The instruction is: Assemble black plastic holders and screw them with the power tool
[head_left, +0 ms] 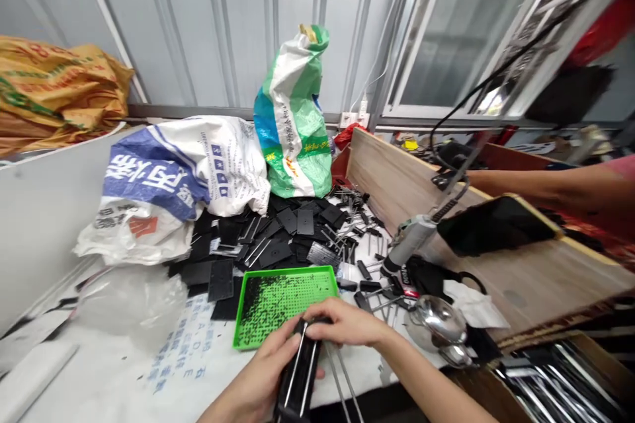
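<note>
My left hand [270,360] is wrapped around a long black plastic part [292,383] with two thin metal rods along it, held upright near the bottom of the view. My right hand [342,322] closes over the top end of the same part, its thumb and fingers pressed there. Another pair of metal rods [342,377] runs down from under my right palm; whether that hand grips them is hidden. Just beyond both hands lies a green mesh tray [302,294] with many tiny black pieces, mostly on its left side.
Black plates [297,221] and rodded parts pile up behind the tray. Printed sacks [183,172] stand at the back. To the right are a grey-handled tool [409,244], a shiny metal bowl [439,320], a wooden board [397,172] and a box of metal pieces [560,377]. Another person's arm [540,188] reaches in.
</note>
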### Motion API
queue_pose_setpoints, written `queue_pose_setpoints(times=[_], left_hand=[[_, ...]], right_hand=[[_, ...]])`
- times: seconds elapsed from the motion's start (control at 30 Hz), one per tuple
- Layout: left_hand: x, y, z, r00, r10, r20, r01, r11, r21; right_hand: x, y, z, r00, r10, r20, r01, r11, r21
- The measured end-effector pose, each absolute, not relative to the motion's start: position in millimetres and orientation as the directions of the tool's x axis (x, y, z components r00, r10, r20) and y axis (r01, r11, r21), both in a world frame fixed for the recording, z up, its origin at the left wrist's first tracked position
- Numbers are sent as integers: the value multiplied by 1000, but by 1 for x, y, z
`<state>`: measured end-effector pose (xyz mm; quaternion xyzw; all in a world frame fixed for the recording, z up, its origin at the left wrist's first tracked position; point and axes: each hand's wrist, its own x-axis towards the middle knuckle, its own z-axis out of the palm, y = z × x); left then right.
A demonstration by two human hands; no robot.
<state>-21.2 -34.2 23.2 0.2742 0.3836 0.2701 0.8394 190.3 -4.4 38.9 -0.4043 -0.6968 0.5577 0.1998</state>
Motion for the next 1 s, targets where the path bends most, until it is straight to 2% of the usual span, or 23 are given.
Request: queue_pose_setpoints(times=[0.1, 0.2, 0.33, 0.47, 0.57, 0.73, 1.0], left_hand=[[-14, -39, 19, 478, 725, -496, -432, 686, 586], [-11, -43, 18, 468, 724, -507, -521, 690, 503], [-2, -49, 16, 478, 741, -471, -533, 671, 515], [7, -51, 15, 480, 753, -450, -527, 657, 538], [9, -50, 15, 482, 757, -441, -535, 653, 536], [6, -51, 10, 527, 764, -372, -524, 637, 566], [12, -53, 6, 549, 763, -341, -461, 616, 639]], right_hand=[[192, -8, 43, -361, 925, -120, 292, -11, -956], [193, -6, 44, -294, 955, -27, 299, 65, -952], [179, -1, 44, -316, 947, 64, 398, 194, -897], [165, -1, 41, -385, 921, 60, 522, 271, -809], [163, -2, 39, -354, 932, 74, 582, 282, -762], [170, -6, 42, -397, 914, 85, 598, 327, -731], [181, -9, 37, -421, 901, 106, 574, 355, -738]])
